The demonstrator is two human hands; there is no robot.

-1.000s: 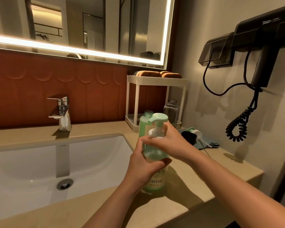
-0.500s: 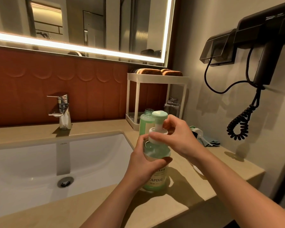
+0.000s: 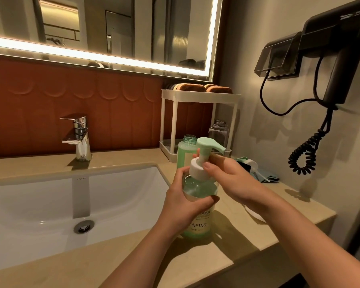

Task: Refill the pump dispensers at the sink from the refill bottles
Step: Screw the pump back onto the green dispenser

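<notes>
Clear plastic dispenser (image 3: pixel 197 213), chrome glossy tap (image 3: pixel 79 138), smooth matt stone counter (image 3: pixel 195 265)

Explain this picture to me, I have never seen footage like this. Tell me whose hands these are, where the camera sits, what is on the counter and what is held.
There is no machine here: a person wears one wide-angle camera on the head, looking down at their own two bare hands. The left hand grips the body of a green pump dispenser standing on the beige counter beside the sink. The right hand pinches the white collar under its pump head. Behind it stand an open green refill bottle and a white rack with a clear bottle. A second pump lies on a teal cloth at the right. A hair dryer hangs on the wall.
</notes>
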